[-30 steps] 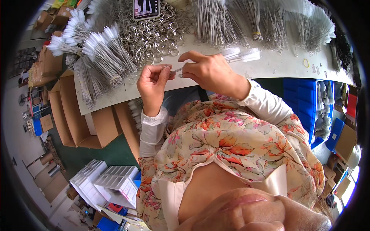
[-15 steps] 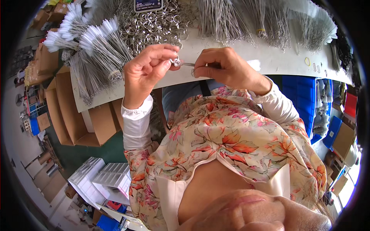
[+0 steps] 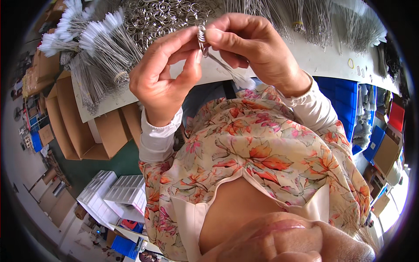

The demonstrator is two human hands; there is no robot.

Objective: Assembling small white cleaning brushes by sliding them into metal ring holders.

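Note:
Over the near part of the table, my two hands meet at a small cluster of shiny metal rings (image 3: 201, 36). My left hand (image 3: 162, 75) is closed on the rings from the left, between thumb and fingertips. From the right, my right hand (image 3: 261, 49) pinches the same rings with thumb and forefinger. Thin wire-stemmed brushes (image 3: 224, 65) slant down to the right from the rings, below my right hand, ending in white bristles (image 3: 246, 83). My fingers partly cover where stems and rings join.
Behind my hands lies a heap of loose metal rings (image 3: 174, 15). Bundled wire brushes (image 3: 111, 50) lie at the left; further bundles (image 3: 316, 24) lie at the back right. Cardboard boxes (image 3: 78, 118) stand below the table's left side, a blue crate (image 3: 338, 102) to the right.
Both hands have risen and come closer together at the rings. My right hand has shifted its hold up to the rings, and the brushes now hang slanting downward.

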